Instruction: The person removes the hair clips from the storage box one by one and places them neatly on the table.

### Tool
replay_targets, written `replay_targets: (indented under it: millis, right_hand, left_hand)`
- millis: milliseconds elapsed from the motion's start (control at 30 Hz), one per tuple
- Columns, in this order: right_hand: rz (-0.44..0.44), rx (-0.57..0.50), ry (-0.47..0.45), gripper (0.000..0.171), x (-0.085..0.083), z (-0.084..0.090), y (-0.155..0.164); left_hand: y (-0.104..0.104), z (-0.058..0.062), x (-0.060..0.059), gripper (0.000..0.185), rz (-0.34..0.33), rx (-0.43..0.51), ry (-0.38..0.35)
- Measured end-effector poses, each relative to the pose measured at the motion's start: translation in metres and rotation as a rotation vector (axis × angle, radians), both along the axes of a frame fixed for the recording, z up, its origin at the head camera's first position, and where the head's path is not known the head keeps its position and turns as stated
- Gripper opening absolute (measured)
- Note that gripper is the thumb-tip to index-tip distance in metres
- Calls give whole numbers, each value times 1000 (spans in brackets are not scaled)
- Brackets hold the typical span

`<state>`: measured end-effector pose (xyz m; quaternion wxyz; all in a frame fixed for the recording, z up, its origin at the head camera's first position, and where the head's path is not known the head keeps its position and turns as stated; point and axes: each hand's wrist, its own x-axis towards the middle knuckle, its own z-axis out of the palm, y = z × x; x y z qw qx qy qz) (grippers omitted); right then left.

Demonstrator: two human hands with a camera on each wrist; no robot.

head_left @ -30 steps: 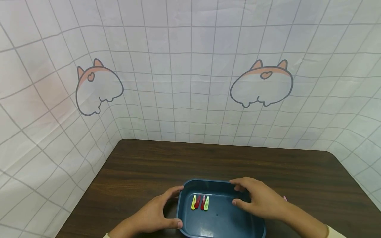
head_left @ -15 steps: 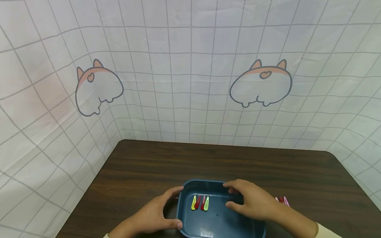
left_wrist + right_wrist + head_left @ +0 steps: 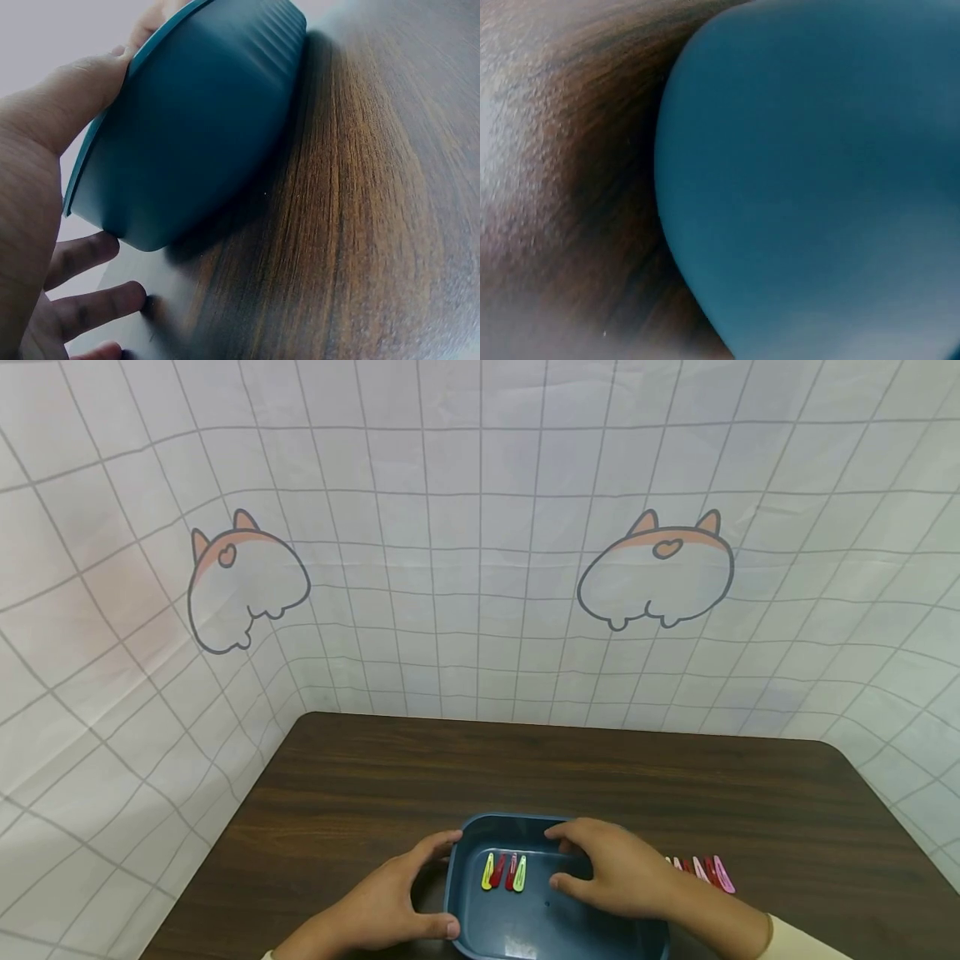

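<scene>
A dark blue plastic basin (image 3: pixel 558 910) sits at the table's near side. Inside it, toward the left, several snap hair clips lie in a row, among them a yellow clip (image 3: pixel 487 872), a red clip (image 3: pixel 512 872) and a yellow-green clip (image 3: pixel 520 874). My left hand (image 3: pixel 390 893) spans the basin's left side, thumb on the rim; in the left wrist view its other fingers (image 3: pixel 97 307) stretch out straight below. Over the basin's right half is my right hand (image 3: pixel 622 872), index finger and thumb apart with nothing visible between them.
More snap hair clips, including a pink clip (image 3: pixel 723 875), lie in a row on the dark wooden table (image 3: pixel 480 760) right of the basin, partly behind the right forearm. A white grid-patterned cloth (image 3: pixel 480 568) hangs around the table's far and side edges.
My right hand has shifted left over the basin, and more of the clip row on the table has come into view behind the forearm. The left hand, basin and clips inside it look unchanged.
</scene>
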<state>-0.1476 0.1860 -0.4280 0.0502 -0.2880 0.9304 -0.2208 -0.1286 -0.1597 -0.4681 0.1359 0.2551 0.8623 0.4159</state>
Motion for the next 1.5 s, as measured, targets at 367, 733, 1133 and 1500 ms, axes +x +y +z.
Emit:
replay_targets:
  millis: [367,733,1133,1500]
  right_hand:
    - [30,15,-37,59,-3,-6,-10]
    - [24,18,-49,59,-6,-14,-18]
    - [30,29,-41,57,-8,-21,-25]
    - [25,35,-22,56,-9,-26,-32]
  left_hand:
    - [-1,-3,0,92,4,0,-3]
    - [0,-1,0,93,10,-2,-11]
    - [0,-2,0,91,4,9,-10]
    - [0,-2,-1,90,6,11,-18]
